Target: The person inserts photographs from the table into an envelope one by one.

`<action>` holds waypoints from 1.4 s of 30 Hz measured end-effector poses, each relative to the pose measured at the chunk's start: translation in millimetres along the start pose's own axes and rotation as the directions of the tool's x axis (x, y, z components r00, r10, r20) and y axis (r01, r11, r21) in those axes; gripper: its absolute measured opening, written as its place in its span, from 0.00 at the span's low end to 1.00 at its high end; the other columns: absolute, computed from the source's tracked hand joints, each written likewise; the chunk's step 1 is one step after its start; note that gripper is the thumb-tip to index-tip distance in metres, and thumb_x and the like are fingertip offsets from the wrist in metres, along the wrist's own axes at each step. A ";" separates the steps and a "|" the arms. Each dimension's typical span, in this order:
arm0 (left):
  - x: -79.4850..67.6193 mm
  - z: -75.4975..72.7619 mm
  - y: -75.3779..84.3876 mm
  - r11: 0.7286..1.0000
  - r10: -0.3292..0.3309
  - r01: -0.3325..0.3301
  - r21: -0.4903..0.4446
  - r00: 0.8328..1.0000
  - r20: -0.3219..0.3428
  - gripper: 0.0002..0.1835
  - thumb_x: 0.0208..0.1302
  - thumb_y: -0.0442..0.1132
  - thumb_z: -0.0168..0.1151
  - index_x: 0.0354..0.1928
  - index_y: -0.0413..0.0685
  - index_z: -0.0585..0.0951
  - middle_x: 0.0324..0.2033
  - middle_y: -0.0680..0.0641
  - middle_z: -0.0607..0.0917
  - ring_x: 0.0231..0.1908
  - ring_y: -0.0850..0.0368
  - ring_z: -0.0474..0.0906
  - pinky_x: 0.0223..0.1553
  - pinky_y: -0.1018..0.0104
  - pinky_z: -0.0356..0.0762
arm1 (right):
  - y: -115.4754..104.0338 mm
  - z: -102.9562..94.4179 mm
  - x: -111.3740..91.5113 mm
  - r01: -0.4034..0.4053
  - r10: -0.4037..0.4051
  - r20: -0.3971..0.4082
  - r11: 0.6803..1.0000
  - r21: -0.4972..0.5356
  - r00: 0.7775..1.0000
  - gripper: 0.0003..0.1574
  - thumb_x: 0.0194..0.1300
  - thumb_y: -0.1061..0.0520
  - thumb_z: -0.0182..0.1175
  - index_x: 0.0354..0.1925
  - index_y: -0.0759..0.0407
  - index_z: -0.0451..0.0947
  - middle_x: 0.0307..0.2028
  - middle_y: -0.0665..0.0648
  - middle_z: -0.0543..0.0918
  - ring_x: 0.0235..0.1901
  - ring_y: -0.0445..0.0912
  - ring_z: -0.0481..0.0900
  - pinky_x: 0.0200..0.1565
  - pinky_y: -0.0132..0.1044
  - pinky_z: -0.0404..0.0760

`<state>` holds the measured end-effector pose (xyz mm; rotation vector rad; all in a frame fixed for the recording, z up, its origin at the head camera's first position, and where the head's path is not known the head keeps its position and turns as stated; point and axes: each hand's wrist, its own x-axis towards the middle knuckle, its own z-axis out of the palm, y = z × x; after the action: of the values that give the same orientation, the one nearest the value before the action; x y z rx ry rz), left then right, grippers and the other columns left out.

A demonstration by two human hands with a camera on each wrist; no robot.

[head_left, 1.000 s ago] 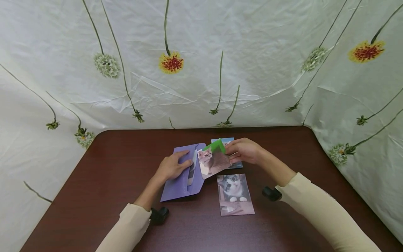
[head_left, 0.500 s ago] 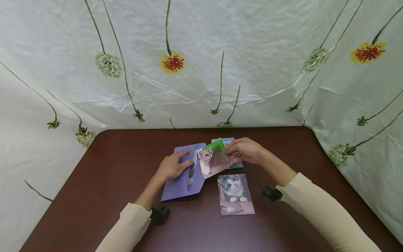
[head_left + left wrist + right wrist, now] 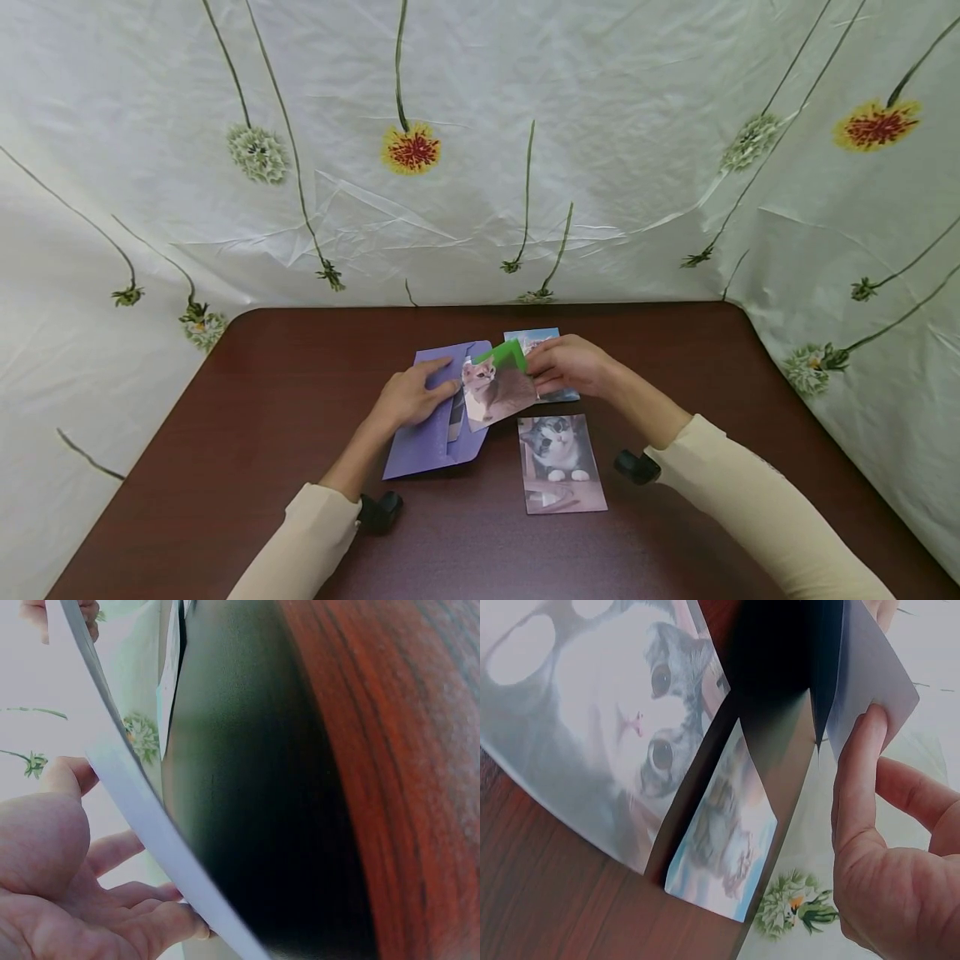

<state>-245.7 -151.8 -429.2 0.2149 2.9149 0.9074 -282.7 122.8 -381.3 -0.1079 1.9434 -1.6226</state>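
Note:
A purple envelope [image 3: 420, 454] lies on the table with its flap side to the right, and a pale card edge [image 3: 454, 421] shows in its opening. My left hand [image 3: 408, 396] rests on the envelope, index finger and thumb extended beside the opening. From the right, my right hand [image 3: 573, 365] pinches a cat photo [image 3: 498, 392] with a bright green upper corner. The photo's left end overlaps the envelope's opening; whether it is inside cannot be told. In the right wrist view the fingers [image 3: 861, 769] lie against the photo's pale back.
A grey-and-white kitten photo [image 3: 561, 462] lies flat at the front right. Another photo [image 3: 567, 395] with blue edges lies behind it, partly covered by the right hand. The dark brown table [image 3: 300, 400] ends at a white floral cloth [image 3: 465, 217] at the back.
My right hand has moved slightly left and toward me with the cat photo, so the photo covers more of the envelope's opening. My left hand and the envelope stay in place.

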 end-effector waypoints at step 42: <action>-0.5 -0.7 1.4 1.000 0.021 -0.021 0.007 1.000 -0.005 0.30 0.72 0.52 0.58 0.71 0.47 0.74 0.65 0.34 0.77 0.63 0.30 0.74 0.59 0.38 0.73 | 1.5 44.5 15.1 0.006 -0.006 -0.008 0.998 0.056 1.000 0.18 0.69 0.69 0.53 0.54 0.79 0.75 0.33 0.60 0.83 0.27 0.45 0.86 0.40 0.41 0.88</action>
<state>-245.1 -151.1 -427.8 0.2448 2.9265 0.9015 -272.9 78.1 -391.8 -0.0856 1.9031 -1.6825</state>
